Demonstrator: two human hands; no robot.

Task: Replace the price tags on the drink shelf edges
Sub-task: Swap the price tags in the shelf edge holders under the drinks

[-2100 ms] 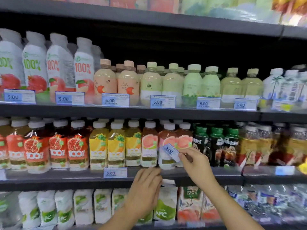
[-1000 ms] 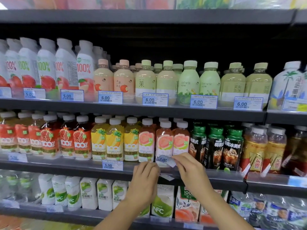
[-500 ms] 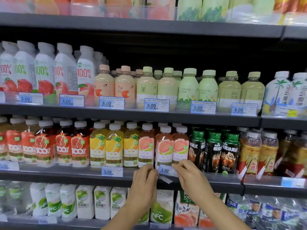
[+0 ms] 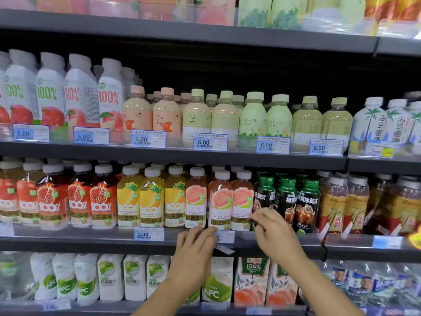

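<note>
A blue-and-white price tag (image 4: 226,237) sits in the clear strip on the edge of the middle shelf (image 4: 91,241), below the pink guava juice bottles (image 4: 220,201). Its left part is covered by the fingertips of my left hand (image 4: 194,247), which lie flat against the strip. My right hand (image 4: 272,229) hovers just right of the tag with fingers loosely curled and nothing in them, close to the guava bottles and the black coffee bottles (image 4: 305,201). A small white slip (image 4: 224,249) hangs on the shelf front right under the tag.
Another tag reading 5.00 (image 4: 149,234) sits left of my hands under the pineapple juice bottles (image 4: 151,199). The upper shelf edge carries several 5.00 and 6.00 tags (image 4: 210,141). Cartons (image 4: 217,281) fill the shelf below, behind my forearms.
The tag went from my right fingers, in front of the guava bottles, down into the shelf-edge strip. My right hand has let go and drawn off to the right; my left fingers now cover the tag's left end.
</note>
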